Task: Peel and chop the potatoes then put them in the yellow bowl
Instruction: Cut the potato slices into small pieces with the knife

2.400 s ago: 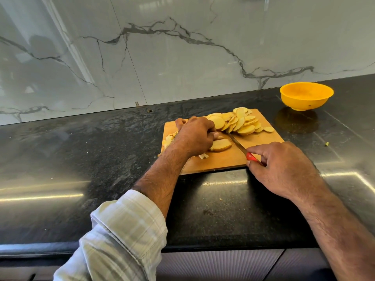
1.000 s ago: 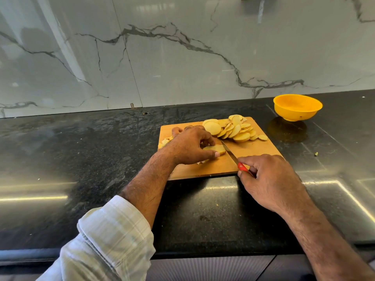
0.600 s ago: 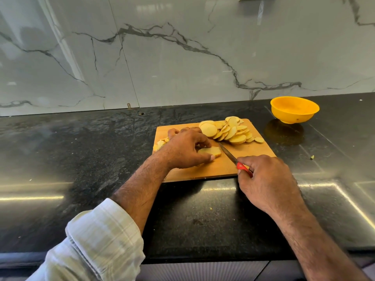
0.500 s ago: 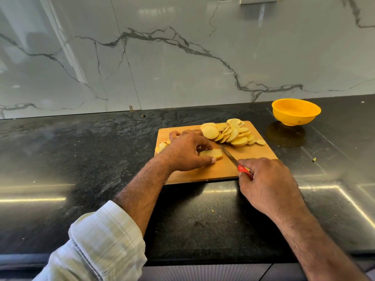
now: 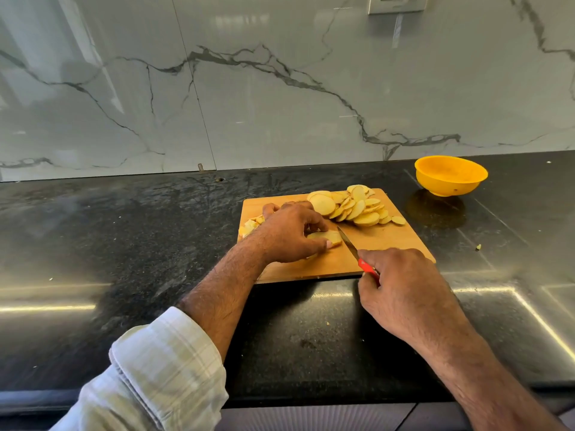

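Left hand (image 5: 291,233) pinches a potato piece (image 5: 326,237) between curled fingers and thumb on the board (image 5: 389,244), while the right hand (image 5: 401,287), fingers wrapped, holds the knife (image 5: 350,245) just beside its exposed end.

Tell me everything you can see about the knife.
The knife is small, with a slim, pointed metal blade and a red handle, plastic by the look of it. The right hand grips the handle, hiding most of it. The blade slants over the wooden cutting board, its tip beside the potato piece held by the left hand.
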